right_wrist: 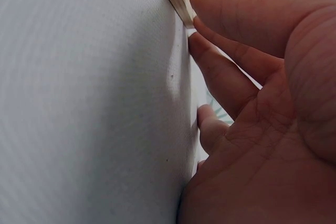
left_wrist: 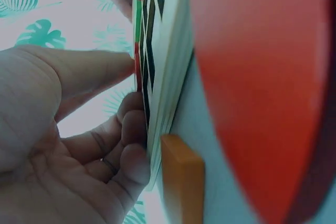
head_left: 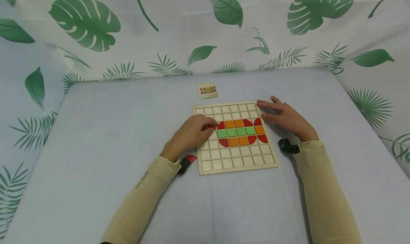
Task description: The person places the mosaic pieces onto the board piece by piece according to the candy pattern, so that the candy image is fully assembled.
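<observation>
A wooden grid board (head_left: 237, 162) lies on the table with red rounded, orange square and green square tiles across its middle rows. My left hand (head_left: 192, 130) reaches over the board's left side, thumb and index finger at a red rounded tile (head_left: 209, 126) that they partly cover. In the left wrist view the thumb's tip meets the red tile (left_wrist: 138, 66), while the other fingers curl against the board. My right hand (head_left: 288, 119) rests at the board's upper right edge, fingers loosely extended; its fingertips are at the wooden rim in the right wrist view.
A small pattern card (head_left: 207, 90) lies behind the board. Next to my left wrist is a loose red tile (head_left: 191, 158). An orange tile (left_wrist: 181, 177) shows beside the board in the left wrist view. A leaf-printed cloth (head_left: 179, 34) hangs behind the table.
</observation>
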Tool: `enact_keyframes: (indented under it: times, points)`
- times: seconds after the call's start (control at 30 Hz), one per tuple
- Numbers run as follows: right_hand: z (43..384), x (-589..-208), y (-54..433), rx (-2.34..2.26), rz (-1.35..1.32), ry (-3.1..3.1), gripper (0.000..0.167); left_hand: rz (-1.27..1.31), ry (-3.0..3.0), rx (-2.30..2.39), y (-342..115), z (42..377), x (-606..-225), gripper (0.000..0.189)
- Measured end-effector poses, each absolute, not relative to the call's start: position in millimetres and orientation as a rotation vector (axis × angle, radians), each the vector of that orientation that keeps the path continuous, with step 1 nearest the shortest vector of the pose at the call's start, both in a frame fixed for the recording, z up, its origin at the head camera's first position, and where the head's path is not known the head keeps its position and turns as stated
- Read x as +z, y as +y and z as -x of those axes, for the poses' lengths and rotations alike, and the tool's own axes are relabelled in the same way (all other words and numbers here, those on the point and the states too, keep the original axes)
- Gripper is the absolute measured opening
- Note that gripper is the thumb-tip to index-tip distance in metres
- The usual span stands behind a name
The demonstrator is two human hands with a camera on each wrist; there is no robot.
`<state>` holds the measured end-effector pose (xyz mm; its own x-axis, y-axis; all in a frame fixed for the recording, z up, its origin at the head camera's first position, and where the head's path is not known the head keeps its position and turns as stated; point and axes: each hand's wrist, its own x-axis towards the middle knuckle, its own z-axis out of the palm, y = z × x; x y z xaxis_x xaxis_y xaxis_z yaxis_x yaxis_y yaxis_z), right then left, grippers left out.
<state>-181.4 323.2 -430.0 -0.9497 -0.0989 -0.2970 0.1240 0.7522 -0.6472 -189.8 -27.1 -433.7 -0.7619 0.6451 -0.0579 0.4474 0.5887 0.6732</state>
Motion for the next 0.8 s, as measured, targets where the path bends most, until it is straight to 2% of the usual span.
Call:
enact_keyframes:
  times: [0.27, 0.5, 0.67, 0.8]
  points:
    - [181, -428, 324, -1.026, -0.028, 2.627, 0.060, -0.808, 2.448, 1.102, -49, 192, -420, 0.031]
    - [179, -427, 326, -1.048, -0.055, 2.607, 0.062, -0.698, 2.415, 0.930, -80, 197, -407, 0.029]
    - [178, -428, 327, -1.060, -0.059, 2.611, 0.062, -0.721, 2.335, 0.814, -99, 199, -408, 0.038]
    - [178, -428, 325, -1.070, -0.023, 2.615, 0.061, -0.763, 2.297, 0.839, -111, 196, -417, 0.038]
